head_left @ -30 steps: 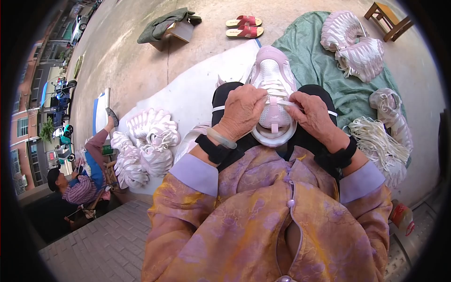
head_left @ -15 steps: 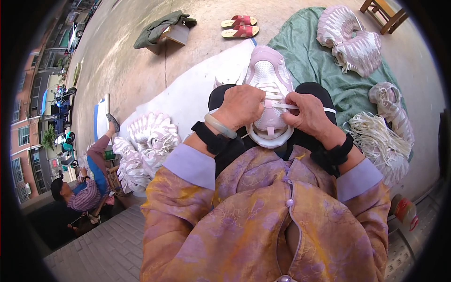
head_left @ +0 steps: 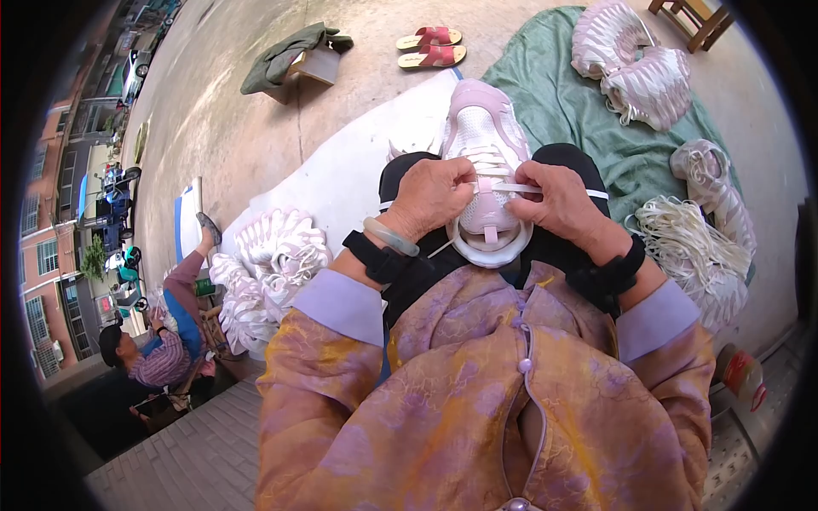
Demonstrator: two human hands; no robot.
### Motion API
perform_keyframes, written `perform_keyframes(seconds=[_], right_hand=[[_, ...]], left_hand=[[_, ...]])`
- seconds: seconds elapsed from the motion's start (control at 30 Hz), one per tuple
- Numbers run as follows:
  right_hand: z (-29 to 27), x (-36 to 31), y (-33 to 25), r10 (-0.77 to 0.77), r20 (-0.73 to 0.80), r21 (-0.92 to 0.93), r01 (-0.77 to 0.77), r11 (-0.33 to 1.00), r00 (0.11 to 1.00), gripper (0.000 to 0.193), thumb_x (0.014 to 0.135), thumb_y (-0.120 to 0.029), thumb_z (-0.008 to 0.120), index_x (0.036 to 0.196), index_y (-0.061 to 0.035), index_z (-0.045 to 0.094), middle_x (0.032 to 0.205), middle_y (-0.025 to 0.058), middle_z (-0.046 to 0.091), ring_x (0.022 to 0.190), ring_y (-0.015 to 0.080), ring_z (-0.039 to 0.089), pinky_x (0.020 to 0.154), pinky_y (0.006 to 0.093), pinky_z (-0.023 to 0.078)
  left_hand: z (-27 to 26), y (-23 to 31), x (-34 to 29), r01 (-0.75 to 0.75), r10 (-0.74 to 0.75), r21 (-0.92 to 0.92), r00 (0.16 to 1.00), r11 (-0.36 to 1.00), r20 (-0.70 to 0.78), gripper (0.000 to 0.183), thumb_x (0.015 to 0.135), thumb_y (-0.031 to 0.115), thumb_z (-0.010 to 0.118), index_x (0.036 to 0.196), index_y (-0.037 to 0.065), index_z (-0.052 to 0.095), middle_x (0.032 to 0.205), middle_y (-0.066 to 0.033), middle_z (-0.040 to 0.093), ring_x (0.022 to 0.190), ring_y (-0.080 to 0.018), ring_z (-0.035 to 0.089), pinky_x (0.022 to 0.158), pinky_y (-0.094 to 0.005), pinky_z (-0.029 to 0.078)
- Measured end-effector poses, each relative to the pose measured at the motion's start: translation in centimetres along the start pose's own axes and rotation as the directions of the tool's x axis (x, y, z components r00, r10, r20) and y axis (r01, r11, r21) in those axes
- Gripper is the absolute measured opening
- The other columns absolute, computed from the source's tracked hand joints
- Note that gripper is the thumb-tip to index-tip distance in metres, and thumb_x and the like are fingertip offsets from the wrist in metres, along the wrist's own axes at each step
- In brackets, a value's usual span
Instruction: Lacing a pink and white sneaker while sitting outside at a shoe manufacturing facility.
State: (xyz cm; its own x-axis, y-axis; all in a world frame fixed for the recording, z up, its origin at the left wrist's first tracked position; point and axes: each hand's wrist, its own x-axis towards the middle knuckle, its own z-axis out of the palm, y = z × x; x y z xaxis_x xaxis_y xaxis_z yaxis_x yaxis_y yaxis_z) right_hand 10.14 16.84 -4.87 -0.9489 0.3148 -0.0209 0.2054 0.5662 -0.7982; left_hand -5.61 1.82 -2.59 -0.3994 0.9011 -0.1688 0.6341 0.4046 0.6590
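Outdoor concrete yard, daylight, street w/ brick bldgs at left.

Bare grey concrete floor [head_left: 256,128], sunlit. Green cloth [head_left: 596,111] spread at upper right, white sheet [head_left: 341,183] beside it. Red sandals [head_left: 430,47], pair, side by side near top edge. Small box w/ dark green cloth over it [head_left: 294,60] to their left. Wooden stool [head_left: 692,15] at top right corner, partly cut off. Left rim: red-brick bldg [head_left: 43,264] w/ windows, parked vehicles [head_left: 111,187], potted plant. Seated person [head_left: 158,349] lower left. Grey paving [head_left: 192,456] at bottom.
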Motion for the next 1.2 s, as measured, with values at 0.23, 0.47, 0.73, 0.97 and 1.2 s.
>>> perform_keyframes(seconds=[0.23,0.47,0.73,0.97,1.2], right_hand=[[-1.0,0.6,-1.5,-0.003,0.043,0.022,0.002,1.0,0.999,0.03,0.071,-0.022,0.068,0.089,0.0009,0.058,0.065,0.0123,0.056,0.059,0.0211,0.055,0.056,0.0312,0.043],[-1.9,0.8,-0.7,0.06,-0.022,0.073,-0.058,0.996,0.998,0.015,0.077,-0.017,0.058,0.078,-0.0027,0.06,0.063,0.0164,0.056,0.058,0.0274,0.057,0.056,0.0353,0.043],[-2.2,0.0,0.4,0.178,0.07,0.255,-0.19,0.948,0.981,0.018,0.079,-0.016,0.059,0.075,0.0015,0.059,0.057,0.0027,0.05,0.054,0.0093,0.045,0.051,0.0256,0.038],[0.3,0.0,-1.7,0.126,0.051,0.064,-0.129,0.99,0.991,0.033,0.074,-0.033,0.065,0.088,-0.0038,0.056,0.069,0.018,0.059,0.067,0.0359,0.059,0.06,0.0413,0.045],[1.7,0.3,-1.8,0.076,-0.081,-0.046,-0.08,0.996,0.994,0.026,0.073,-0.021,0.065,0.085,0.0007,0.056,0.064,0.0157,0.056,0.056,0.0236,0.056,0.054,0.0314,0.044]], left_hand=[[-0.6,0.1,-0.9,-0.016,0.015,-0.074,1.0,0.997,-0.018,0.014,0.075,0.011,0.061,0.086,0.003,0.058,0.055,-0.0049,0.046,0.052,-0.0121,0.045,0.052,-0.0267,0.039],[-1.3,-1.7,-1.7,0.053,-0.051,-0.338,0.999,0.94,0.015,0.012,0.079,0.005,0.058,0.091,0.005,0.058,0.056,0.0069,0.038,0.053,-0.0025,0.034,0.049,-0.0204,0.029],[-0.6,-3.0,-2.2,0.079,-0.09,-0.526,0.996,0.847,0.005,0.012,0.078,0.004,0.056,0.091,0.004,0.057,0.054,0.0062,0.039,0.051,-0.0033,0.035,0.049,-0.0203,0.03],[0.1,-2.3,-2.6,0.012,-0.061,-0.372,0.991,0.928,-0.119,0.012,0.081,0.006,0.059,0.091,0.002,0.054,0.055,0.0071,0.041,0.052,-0.0014,0.036,0.049,-0.0192,0.03],[-0.5,-2.5,-2.6,0.048,-0.087,-0.555,0.995,0.83,-0.045,0.016,0.081,0.004,0.058,0.096,0.003,0.055,0.058,0.0103,0.04,0.054,0.0004,0.033,0.05,-0.0165,0.027]])
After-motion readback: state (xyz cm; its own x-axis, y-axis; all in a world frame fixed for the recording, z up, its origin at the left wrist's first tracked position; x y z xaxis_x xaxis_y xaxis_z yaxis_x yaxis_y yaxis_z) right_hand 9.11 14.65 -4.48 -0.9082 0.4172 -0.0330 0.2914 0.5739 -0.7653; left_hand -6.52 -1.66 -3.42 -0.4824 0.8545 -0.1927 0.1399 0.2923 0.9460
